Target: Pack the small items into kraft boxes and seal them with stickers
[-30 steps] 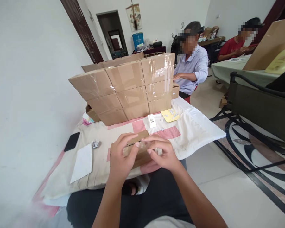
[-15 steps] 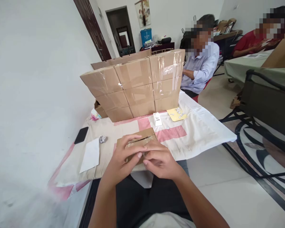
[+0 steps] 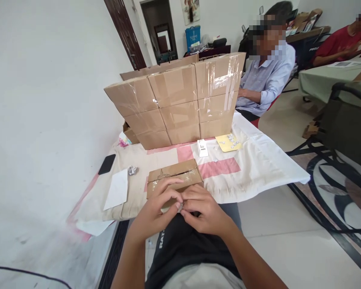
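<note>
My left hand (image 3: 158,210) pinches a small silvery piece (image 3: 180,207) between thumb and index finger, with its other fingers curved above. Its exact kind is too small to make out. On the other side, my right hand (image 3: 203,208) has its fingertips closed on the same piece, meeting those of the left. Both hands are over my lap at the table's near edge. Just beyond them a closed cardboard box (image 3: 191,176) with clear tape and a torn strip along its top lies on the cloth; my fingers cover part of its front.
Taped cardboard boxes (image 3: 180,110) form a wall across the table. Before it are a white device (image 3: 202,148) and a yellow card (image 3: 225,144) with several small silvery pieces. At left lie crumpled foil (image 3: 132,170), white paper (image 3: 117,188) and a phone (image 3: 107,164). A person (image 3: 267,76) sits beyond.
Both hands have drawn back from over the cardboard box toward my body, uncovering more of its top. The silvery piece now shows between the fingertips. My view has shifted slightly.
</note>
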A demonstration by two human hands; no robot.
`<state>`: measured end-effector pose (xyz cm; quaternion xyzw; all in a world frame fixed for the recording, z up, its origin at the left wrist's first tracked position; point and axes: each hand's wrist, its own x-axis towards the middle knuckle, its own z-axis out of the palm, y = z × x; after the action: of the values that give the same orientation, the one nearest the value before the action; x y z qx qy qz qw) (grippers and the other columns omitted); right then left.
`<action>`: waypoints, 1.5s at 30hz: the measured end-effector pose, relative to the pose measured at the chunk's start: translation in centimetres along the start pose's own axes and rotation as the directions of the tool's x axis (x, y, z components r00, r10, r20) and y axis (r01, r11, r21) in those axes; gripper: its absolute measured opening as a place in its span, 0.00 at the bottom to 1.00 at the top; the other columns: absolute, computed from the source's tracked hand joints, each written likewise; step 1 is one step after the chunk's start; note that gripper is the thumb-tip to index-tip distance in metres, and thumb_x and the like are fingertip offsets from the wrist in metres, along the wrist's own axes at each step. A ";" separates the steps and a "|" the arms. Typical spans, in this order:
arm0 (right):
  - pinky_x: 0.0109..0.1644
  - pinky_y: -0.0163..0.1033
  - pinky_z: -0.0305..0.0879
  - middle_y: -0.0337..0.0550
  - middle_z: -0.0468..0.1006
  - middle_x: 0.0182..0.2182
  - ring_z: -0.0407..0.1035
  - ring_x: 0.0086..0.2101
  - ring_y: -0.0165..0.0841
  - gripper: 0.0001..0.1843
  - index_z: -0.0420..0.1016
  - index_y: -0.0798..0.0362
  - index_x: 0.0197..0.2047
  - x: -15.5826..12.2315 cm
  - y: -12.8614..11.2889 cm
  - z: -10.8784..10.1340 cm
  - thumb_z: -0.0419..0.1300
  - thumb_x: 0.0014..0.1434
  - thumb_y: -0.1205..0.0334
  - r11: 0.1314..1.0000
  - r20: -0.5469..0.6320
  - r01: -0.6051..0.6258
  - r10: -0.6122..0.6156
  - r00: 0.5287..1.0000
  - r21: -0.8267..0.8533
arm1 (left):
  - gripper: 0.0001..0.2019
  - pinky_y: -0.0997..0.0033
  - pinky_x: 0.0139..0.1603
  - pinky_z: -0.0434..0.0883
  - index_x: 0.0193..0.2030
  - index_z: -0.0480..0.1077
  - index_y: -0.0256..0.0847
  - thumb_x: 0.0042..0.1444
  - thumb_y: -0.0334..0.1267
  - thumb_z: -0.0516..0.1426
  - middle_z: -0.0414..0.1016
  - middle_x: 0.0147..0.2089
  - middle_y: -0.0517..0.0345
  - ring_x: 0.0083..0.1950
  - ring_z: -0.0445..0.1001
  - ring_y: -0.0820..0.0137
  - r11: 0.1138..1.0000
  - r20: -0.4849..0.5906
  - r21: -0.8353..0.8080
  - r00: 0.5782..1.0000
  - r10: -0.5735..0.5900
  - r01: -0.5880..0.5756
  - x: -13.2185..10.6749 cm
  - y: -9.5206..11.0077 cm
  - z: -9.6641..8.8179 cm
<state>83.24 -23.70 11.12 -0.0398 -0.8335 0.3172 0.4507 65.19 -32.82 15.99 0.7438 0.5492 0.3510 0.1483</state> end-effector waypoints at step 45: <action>0.71 0.52 0.57 0.47 0.67 0.68 0.61 0.67 0.41 0.28 0.63 0.44 0.68 0.8 14.4 0.3 0.49 0.72 0.40 0.783 -0.146 -0.488 0.574 0.805 0.385 | 0.17 0.60 0.48 0.69 0.62 0.64 0.50 0.68 0.36 0.51 0.79 0.46 0.60 0.46 0.76 0.62 0.966 0.154 0.088 0.955 -0.255 0.243 8.6 -4.7 0.8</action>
<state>79.38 -12.13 3.42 -0.2396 -0.6573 0.5586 0.4456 63.70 -23.10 15.65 0.6996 0.6360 0.2482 0.2109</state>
